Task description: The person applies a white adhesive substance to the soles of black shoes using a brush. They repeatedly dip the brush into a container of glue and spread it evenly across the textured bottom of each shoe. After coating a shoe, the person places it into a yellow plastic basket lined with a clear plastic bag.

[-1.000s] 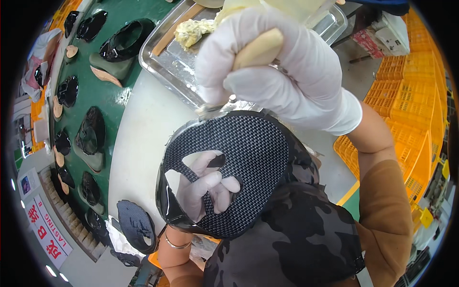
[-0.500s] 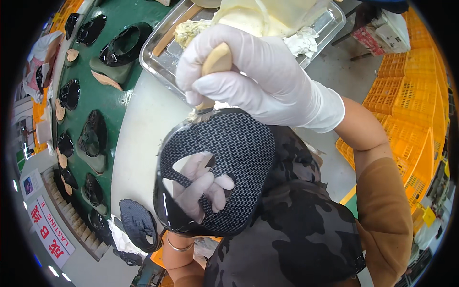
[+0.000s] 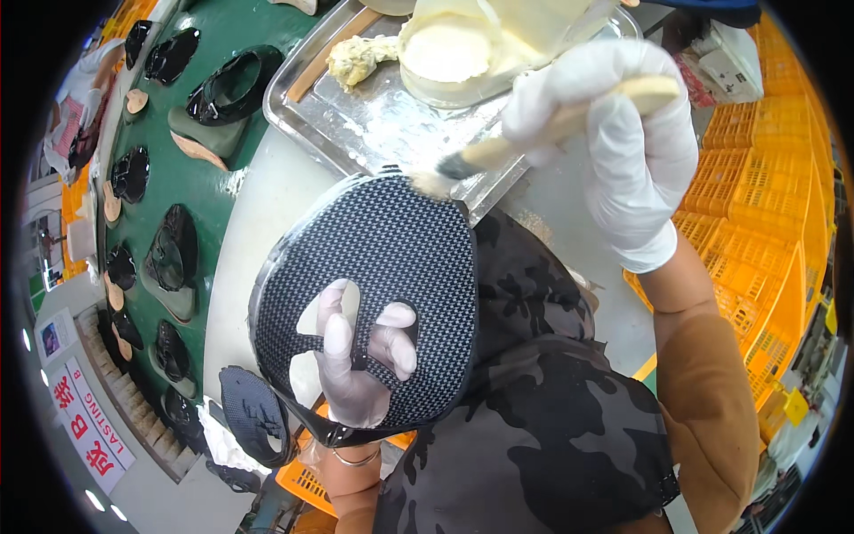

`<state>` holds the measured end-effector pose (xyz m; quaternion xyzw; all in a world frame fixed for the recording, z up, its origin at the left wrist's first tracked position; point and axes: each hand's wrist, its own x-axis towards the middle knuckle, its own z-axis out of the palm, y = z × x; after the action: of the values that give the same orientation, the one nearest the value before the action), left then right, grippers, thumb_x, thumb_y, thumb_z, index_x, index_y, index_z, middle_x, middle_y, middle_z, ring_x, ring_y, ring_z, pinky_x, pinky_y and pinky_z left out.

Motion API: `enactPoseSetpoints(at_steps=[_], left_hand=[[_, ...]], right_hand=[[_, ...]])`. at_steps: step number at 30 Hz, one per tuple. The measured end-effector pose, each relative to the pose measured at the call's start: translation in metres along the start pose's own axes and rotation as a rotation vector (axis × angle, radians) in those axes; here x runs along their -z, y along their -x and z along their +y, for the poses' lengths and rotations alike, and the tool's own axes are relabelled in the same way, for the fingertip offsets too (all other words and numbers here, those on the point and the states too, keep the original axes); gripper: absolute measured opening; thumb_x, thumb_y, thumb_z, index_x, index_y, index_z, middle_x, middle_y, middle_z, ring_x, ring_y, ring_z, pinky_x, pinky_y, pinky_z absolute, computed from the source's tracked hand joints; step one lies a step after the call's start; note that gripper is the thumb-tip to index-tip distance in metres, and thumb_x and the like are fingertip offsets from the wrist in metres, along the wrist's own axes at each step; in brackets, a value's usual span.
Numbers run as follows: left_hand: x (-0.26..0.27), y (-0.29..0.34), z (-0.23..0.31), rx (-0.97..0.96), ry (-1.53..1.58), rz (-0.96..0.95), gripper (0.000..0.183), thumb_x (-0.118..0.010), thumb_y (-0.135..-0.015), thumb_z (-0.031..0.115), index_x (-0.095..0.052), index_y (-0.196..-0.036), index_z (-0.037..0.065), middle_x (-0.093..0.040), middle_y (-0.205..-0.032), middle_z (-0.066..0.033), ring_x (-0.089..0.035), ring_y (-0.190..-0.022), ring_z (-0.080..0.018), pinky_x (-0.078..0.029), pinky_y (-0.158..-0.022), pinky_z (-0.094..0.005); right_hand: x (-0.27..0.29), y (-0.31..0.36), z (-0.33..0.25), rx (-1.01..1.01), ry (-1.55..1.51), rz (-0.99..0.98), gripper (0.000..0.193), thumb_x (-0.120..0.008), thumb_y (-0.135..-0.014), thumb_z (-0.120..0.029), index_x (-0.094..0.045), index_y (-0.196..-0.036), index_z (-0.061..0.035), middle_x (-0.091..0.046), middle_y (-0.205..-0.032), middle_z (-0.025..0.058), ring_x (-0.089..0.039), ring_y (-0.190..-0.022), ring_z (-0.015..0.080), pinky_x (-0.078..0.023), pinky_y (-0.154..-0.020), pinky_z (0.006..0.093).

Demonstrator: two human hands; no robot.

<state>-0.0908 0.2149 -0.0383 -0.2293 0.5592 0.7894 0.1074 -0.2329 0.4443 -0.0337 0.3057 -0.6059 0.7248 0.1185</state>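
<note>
My gloved left hand [image 3: 356, 378] holds a black-and-white woven shoe upper [image 3: 400, 236] with glossy black edges. Its fingers pass through the cutouts and grip the strap between them. In my gloved right hand [image 3: 627, 151] is a glue brush [image 3: 569, 123], gripped by its wooden handle. The pale bristles touch or hover just over the upper's far edge, which has a whitish wet rim along its left side. Beyond it, a cream-coloured tub [image 3: 458, 91] of pale paste stands in a metal tray [image 3: 289, 102], beside a paste-crusted lump [image 3: 360, 60].
The white round-edged table [image 3: 253, 209] lies under the upper. A second dark upper [image 3: 253, 411] rests at its near left edge. To the left, a green conveyor [image 3: 213, 191] carries several glossy black uppers and soles. Orange crates [image 3: 738, 205] are stacked on the right.
My right hand has swung right with the brush, baring the tub and tray. The upper has shifted left and slightly up, and the left fingers have spread somewhat within its cutouts.
</note>
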Motion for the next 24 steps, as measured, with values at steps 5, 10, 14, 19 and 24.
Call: enactPoseSetpoints(at_steps=[5,10,14,19,24], left_hand=[[-0.001,0.005,-0.001,-0.049,0.074,-0.043,0.041,-0.038,-0.093,0.034,-0.038,-0.13,0.016,-0.061,-0.092,-0.0208,-0.055,-0.05,-0.0205,-0.042,-0.042,-0.0236],[-0.008,-0.004,-0.01,-0.194,0.235,-0.03,0.037,-0.036,-0.094,0.023,-0.04,-0.13,0.021,-0.06,-0.097,-0.0225,-0.055,-0.052,-0.0219,-0.045,-0.042,-0.0246],[-0.012,-0.013,-0.018,-0.228,0.327,-0.029,0.039,-0.032,-0.096,0.018,-0.033,-0.135,0.02,-0.057,-0.103,-0.0245,-0.058,-0.059,-0.0231,-0.048,-0.048,-0.0269],[-0.014,-0.017,-0.024,-0.285,0.343,-0.098,0.037,-0.032,-0.097,0.019,-0.034,-0.134,0.021,-0.056,-0.106,-0.0231,-0.059,-0.064,-0.0241,-0.052,-0.054,-0.0305],[-0.016,-0.023,-0.019,-0.337,0.363,-0.157,0.038,-0.034,-0.097,0.02,-0.032,-0.134,0.025,-0.055,-0.103,-0.0175,-0.058,-0.069,-0.0232,-0.051,-0.055,-0.0297]], right_hand=[[-0.007,-0.001,0.017,0.024,0.086,0.1,0.019,-0.043,-0.096,-0.018,-0.047,-0.106,-0.002,-0.063,-0.087,0.0124,-0.057,-0.064,0.0119,-0.048,-0.056,0.0224],[-0.005,0.025,0.015,-0.14,-0.023,0.232,0.018,-0.042,-0.097,-0.018,-0.045,-0.103,-0.0024,-0.061,-0.084,0.0134,-0.055,-0.062,0.0116,-0.048,-0.057,0.0226],[0.004,0.038,0.005,-0.175,-0.006,0.158,0.02,-0.041,-0.097,-0.023,-0.044,-0.102,-0.0037,-0.06,-0.083,0.0142,-0.055,-0.06,0.0128,-0.047,-0.055,0.0235],[-0.005,0.005,0.005,-0.065,-0.042,0.324,0.021,-0.042,-0.096,-0.02,-0.043,-0.107,-0.0029,-0.061,-0.086,0.0144,-0.058,-0.064,0.0164,-0.051,-0.057,0.025],[-0.007,0.005,0.018,-0.254,-0.12,0.274,0.015,-0.042,-0.095,-0.015,-0.043,-0.105,-0.0038,-0.06,-0.085,0.0134,-0.057,-0.063,0.0127,-0.048,-0.054,0.0219]])
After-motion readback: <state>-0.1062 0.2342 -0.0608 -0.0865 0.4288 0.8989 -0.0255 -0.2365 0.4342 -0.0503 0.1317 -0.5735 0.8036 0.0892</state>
